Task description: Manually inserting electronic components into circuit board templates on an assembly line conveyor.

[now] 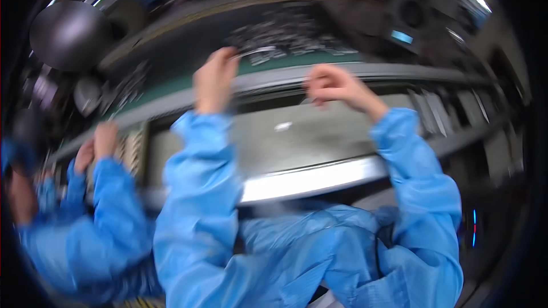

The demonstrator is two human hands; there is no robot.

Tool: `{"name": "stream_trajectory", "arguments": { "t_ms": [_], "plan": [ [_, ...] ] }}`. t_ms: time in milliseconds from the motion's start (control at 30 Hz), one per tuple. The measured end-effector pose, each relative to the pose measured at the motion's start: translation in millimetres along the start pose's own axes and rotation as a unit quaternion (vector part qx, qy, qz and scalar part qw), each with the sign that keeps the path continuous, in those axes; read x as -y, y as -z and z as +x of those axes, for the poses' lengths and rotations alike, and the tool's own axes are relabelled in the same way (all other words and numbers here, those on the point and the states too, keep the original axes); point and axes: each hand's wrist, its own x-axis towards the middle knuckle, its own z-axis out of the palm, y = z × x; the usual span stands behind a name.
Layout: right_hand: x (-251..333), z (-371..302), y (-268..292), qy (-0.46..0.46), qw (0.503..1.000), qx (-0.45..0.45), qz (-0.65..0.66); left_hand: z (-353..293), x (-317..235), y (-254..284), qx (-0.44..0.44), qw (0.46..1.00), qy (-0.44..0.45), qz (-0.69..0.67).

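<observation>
My left hand is raised over the near rail of a green conveyor belt, its fingers closed and smeared by motion. A thin pale streak shows beside its fingertips; I cannot tell whether it is in the grip or lies on the belt. To the right, my right hand hovers by the rail with curled fingers, thumb against them. Whatever they may hold is too small to make out. On the belt beyond both hands lies a heap of small silvery pieces, too blurred to name. Below sits a pale work surface with a small white spot on it.
At the left a co-worker in a blue sleeve has hands near the same rail. A round grey shape stands at the upper left. A small lit screen glows at the upper right. A bright metal edge runs before my body.
</observation>
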Motion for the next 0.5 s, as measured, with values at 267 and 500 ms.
{"name": "stream_trajectory", "arguments": {
  "t_ms": [267,500],
  "plan": [
    [-30.6,3.1,12.1,0.022,0.997,0.0,0.07,1.5,36.6,-22.5,0.041,0.992,0.072,-0.097],
    [-30.4,-3.1,23.8,0.079,0.995,-0.044,0.028,2.6,44.0,-41.9,0.058,0.995,0.025,-0.08]
  ]
}}
